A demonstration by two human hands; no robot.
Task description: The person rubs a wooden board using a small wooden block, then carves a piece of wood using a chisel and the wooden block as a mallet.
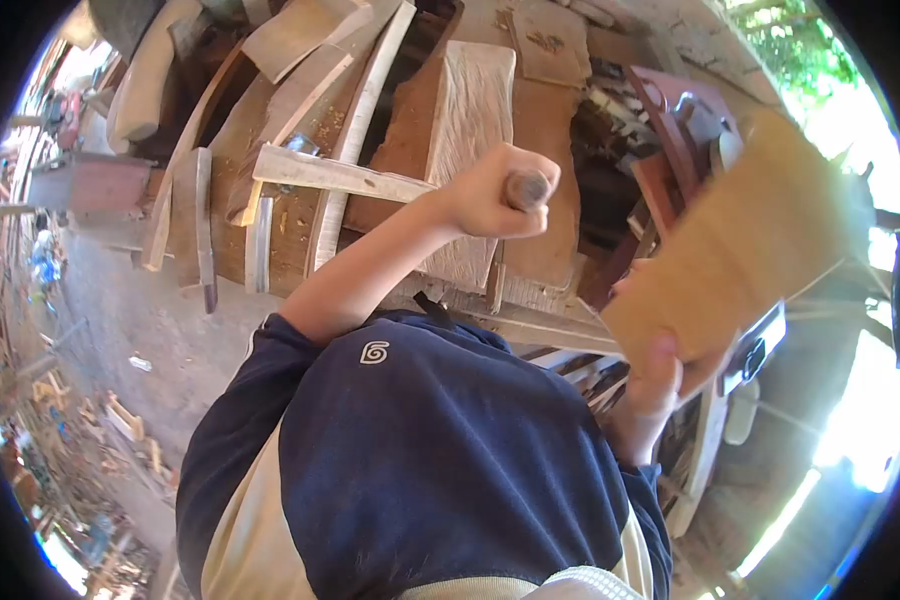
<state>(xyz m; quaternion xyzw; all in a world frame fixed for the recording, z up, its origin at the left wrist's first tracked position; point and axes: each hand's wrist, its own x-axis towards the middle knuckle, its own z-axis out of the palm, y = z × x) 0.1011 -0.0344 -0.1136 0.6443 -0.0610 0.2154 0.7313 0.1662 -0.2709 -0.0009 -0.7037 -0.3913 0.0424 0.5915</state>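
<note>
My left hand [492, 196] is closed in a fist around a round wooden handle [528, 190], whose dark end points up toward me. The rest of the handle is hidden beneath the fist. Below that hand lies a long pale wooden board [470, 100] with rough grain. On the right, my right hand [658, 375] grips a flat tan wooden board [745, 235] near its lower end, with the thumb across its face. The board is held up at a slant and looks slightly blurred.
A narrow wooden strip [345, 178] crosses other planks on the worktop. Curved wooden pieces [140, 90] stand at the upper left. Scraps [120, 420] litter the floor at left. A rusty, cluttered heap [660, 130] sits behind the raised board.
</note>
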